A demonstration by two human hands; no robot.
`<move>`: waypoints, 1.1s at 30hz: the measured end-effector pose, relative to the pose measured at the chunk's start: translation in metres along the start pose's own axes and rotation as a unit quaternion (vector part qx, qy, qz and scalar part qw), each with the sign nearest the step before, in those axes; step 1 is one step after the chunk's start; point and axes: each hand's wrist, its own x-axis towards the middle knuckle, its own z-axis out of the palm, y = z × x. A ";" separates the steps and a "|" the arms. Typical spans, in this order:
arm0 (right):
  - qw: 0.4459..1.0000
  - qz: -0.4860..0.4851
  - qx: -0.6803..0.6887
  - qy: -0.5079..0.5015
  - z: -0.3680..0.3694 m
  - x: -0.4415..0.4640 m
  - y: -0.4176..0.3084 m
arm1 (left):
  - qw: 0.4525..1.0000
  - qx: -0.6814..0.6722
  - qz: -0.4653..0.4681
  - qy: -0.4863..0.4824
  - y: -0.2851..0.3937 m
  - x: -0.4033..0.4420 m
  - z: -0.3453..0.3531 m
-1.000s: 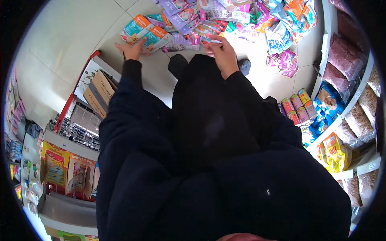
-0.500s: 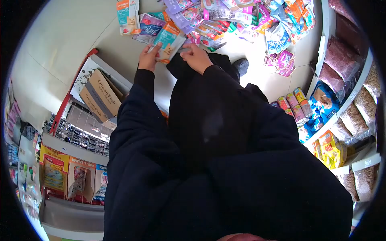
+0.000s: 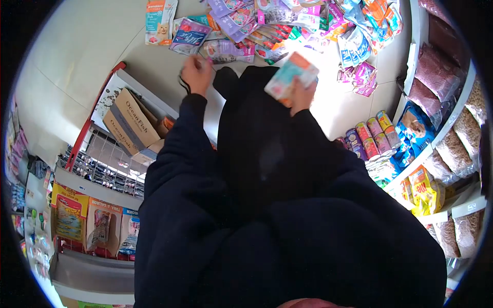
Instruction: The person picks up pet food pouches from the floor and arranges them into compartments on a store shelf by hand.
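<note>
In my right hand [image 3: 303, 95] is a teal, white and orange cat food pouch [image 3: 294, 74], blurred by motion and held above my dark-clothed leg. My left hand [image 3: 196, 74] is near the floor pile, its thumb and fingers apart with nothing visible between them. Just beyond it lie a purple-and-blue pouch [image 3: 190, 36] and a lilac pouch [image 3: 226, 50]. Another teal-and-orange pouch [image 3: 159, 21] lies flat at the pile's left end.
Many mixed pouches [image 3: 287, 18] spread across the tiled floor ahead. On my left, an open Ocean Fish carton [image 3: 131, 123] rests on a red-edged shelf unit [image 3: 95, 115]. To my right are stacked cans [image 3: 372, 136] and shelves of bagged kibble [image 3: 454, 149].
The teal-and-orange pouch has left my left hand and moved right and closer in my right hand. My left hand has shifted slightly, and the lilac pouch is now uncovered.
</note>
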 end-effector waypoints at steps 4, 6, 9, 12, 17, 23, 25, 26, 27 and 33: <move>0.992 -0.081 0.100 0.014 -0.030 0.088 -0.036 | 0.955 0.049 0.238 0.172 0.025 0.065 -0.023; 0.989 -0.107 0.094 0.043 -0.029 0.123 -0.069 | 0.945 0.058 0.292 0.138 0.035 0.094 -0.032; 0.978 -0.191 0.077 0.029 -0.025 0.145 -0.106 | 0.950 0.124 0.285 -0.002 0.036 0.110 -0.044; 0.967 -0.233 0.052 0.088 -0.009 0.136 -0.094 | 0.943 0.206 0.258 -0.045 0.035 0.111 -0.040; 0.959 -0.223 -0.079 0.157 0.019 0.088 -0.027 | 0.975 0.078 0.166 -0.125 0.003 0.098 -0.022; 0.927 -0.041 -0.137 -0.348 0.057 0.026 0.026 | 0.958 0.105 0.194 -0.184 0.020 0.065 -0.044; 0.929 -0.050 -0.147 -0.336 0.073 0.017 0.027 | 0.953 -0.010 0.150 -0.264 0.013 0.058 -0.050; 0.931 -0.063 -0.158 -0.323 0.079 0.014 0.025 | 0.953 -0.007 0.148 -0.265 0.010 0.054 -0.053; 0.923 -0.070 -0.183 -0.331 0.085 0.014 0.027 | 0.952 -0.019 0.127 -0.277 0.010 0.050 -0.057; 0.897 -0.110 -0.254 -0.345 0.084 0.025 0.034 | 0.952 -0.092 0.078 -0.280 0.023 0.042 -0.072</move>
